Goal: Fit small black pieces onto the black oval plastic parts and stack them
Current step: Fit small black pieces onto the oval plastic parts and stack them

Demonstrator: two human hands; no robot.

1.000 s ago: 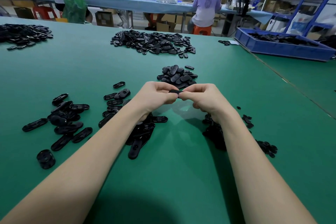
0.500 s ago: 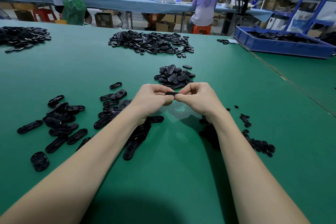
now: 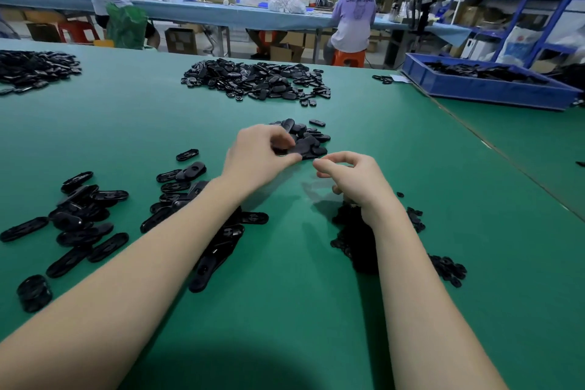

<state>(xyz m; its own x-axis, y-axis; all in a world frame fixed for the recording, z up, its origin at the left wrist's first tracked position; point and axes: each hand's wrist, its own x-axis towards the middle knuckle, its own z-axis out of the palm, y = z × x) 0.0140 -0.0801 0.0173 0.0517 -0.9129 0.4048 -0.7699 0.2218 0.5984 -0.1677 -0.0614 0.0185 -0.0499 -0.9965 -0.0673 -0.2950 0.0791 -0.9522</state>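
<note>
My left hand [image 3: 261, 157] reaches over the near edge of a small heap of black oval parts [image 3: 311, 139] and grips one oval part [image 3: 289, 151] between thumb and fingers, right at the heap. My right hand [image 3: 353, 182] hovers beside it, apart from the part, fingers loosely curled with nothing visible in them. Small black pieces [image 3: 446, 269] lie scattered under and to the right of my right wrist. Loose oval parts [image 3: 82, 215] are spread on the green table [image 3: 285, 310] at the left, more of them [image 3: 186, 179] under my left forearm.
A large heap of black parts [image 3: 259, 79] lies further back, another heap [image 3: 34, 70] at the far left. A short stack of ovals [image 3: 33, 293] stands at lower left. A blue bin [image 3: 474, 90] holding parts sits at back right. People work at a far bench.
Both hands were pinching one oval part together. Now they have separated: my left hand has carried the part forward to the small heap, and my right hand has let go.
</note>
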